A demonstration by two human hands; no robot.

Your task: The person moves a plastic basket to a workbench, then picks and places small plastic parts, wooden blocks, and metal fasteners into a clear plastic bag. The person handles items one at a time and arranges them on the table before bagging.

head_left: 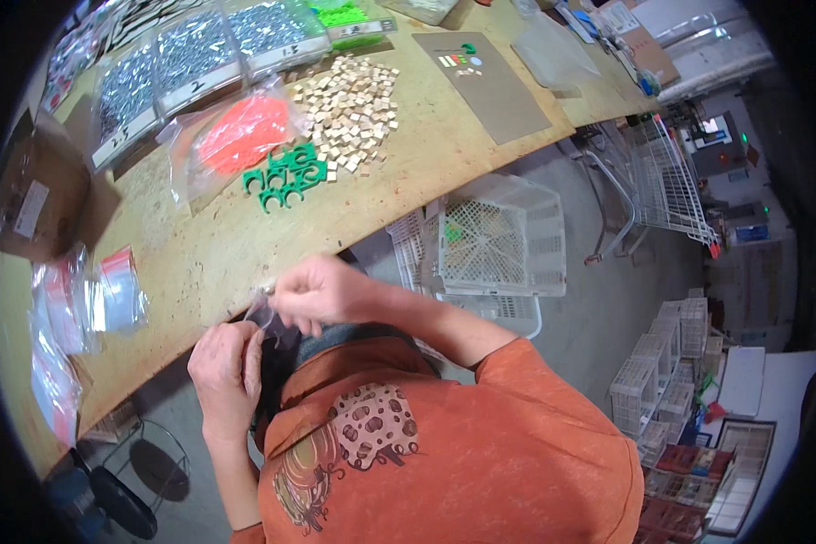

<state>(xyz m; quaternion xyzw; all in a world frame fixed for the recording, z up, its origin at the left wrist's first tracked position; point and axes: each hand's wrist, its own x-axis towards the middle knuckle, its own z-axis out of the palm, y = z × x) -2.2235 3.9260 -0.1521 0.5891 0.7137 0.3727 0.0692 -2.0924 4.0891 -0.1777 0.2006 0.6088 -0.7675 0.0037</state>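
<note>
A small clear plastic bag (pixel 261 315) hangs at the table's near edge, in front of my body. My left hand (pixel 222 370) is closed, with thumb and fingers pinching the bag's side. Just above and to the right, my right hand (pixel 322 288) has its fingers curled in by the bag's top; whatever they hold is hidden. Beyond the hands on the table lie green plastic pieces with round cut-outs (pixel 286 177). Behind them sit a clear bag of orange pieces (pixel 245 131) and a pile of small wooden cubes (pixel 354 113).
Bins of metal hardware (pixel 199 50) line the far left, beside a cardboard box (pixel 41 195). Zip bags (pixel 118 292) lie at the left. A brown board (pixel 499 95) with small pieces lies far right. White plastic crates (pixel 553 254) and a shopping cart (pixel 666 181) stand off the table.
</note>
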